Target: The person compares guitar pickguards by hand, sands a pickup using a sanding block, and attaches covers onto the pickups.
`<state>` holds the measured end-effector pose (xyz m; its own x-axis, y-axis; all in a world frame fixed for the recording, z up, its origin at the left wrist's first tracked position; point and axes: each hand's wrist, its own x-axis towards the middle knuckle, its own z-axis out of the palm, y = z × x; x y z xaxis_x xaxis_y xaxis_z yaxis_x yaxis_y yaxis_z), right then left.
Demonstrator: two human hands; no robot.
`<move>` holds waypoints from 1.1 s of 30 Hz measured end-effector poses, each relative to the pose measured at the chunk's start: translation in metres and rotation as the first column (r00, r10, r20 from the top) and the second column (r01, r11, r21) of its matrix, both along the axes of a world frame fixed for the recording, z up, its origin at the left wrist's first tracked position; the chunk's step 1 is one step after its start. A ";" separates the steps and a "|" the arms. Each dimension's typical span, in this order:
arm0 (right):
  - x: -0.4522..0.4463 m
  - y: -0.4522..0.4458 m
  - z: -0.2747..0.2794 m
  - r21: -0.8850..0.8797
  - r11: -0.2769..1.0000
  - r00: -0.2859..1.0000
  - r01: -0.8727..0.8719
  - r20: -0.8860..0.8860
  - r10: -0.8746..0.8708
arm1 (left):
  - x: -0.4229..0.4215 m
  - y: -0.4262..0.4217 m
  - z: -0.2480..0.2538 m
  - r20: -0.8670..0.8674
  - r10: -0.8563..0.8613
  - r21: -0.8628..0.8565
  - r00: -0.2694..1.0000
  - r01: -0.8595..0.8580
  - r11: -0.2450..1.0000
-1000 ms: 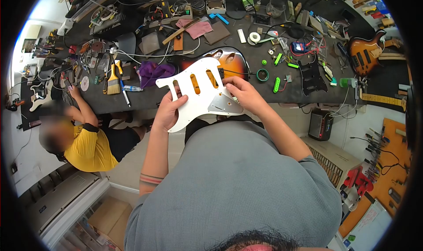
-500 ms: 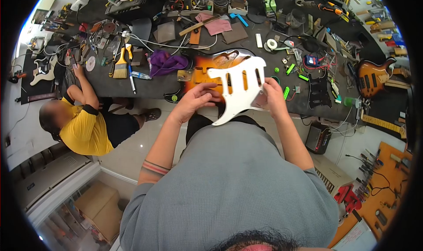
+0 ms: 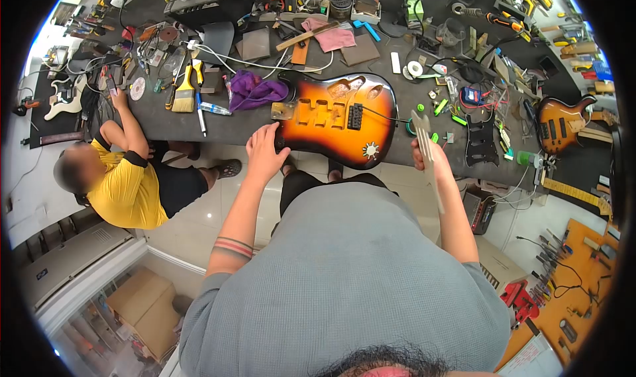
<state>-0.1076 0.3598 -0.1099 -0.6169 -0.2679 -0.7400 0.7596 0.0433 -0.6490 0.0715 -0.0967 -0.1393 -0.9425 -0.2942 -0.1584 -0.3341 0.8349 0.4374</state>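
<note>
A sunburst electric guitar body (image 3: 361, 126) lies on the workbench in front of me, its pickup cavities and black bridge exposed and a sun-shaped mark near its lower edge. My left hand (image 3: 265, 155) is at the body's left end, fingers stretched out by the lower horn; whether they press on it I cannot tell. To the right of the body, my right hand (image 3: 424, 156) grips a white pickguard (image 3: 427, 145), turned almost edge-on to me. Part of that hand's fingers is hidden behind the pickguard.
A purple cloth (image 3: 255, 91) and a paintbrush (image 3: 184, 93) lie left of the body. At right are a black pickguard (image 3: 481, 140), green markers and another sunburst guitar (image 3: 563, 122). A person in a yellow shirt (image 3: 129, 190) sits at left, one hand on the bench.
The white pickguard has moved right, off the guitar body, and turned from face-on to nearly edge-on in my right hand. My left hand has shifted left to the body's end.
</note>
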 end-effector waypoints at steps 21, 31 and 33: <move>0.053 -0.012 -0.053 -0.288 0.957 0.993 -0.039 0.096 0.069 | -0.008 0.003 -0.045 0.171 -0.051 -0.215 0.984 0.088 0.973; 0.032 -0.013 -0.095 -0.288 0.957 0.998 0.041 0.063 -0.024 | -0.006 0.002 -0.045 0.149 -0.051 -0.243 0.988 0.086 0.966; 0.028 -0.015 -0.097 -0.221 0.974 0.999 0.043 0.040 -0.035 | -0.007 0.002 -0.045 0.153 -0.052 -0.239 0.987 0.088 0.967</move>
<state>-0.0799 0.3449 -0.2071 -0.6044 -0.4037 -0.6869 0.7808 -0.1286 -0.6114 0.0645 -0.0946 -0.1847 -0.9344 -0.2753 -0.2259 -0.3159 0.9336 0.1691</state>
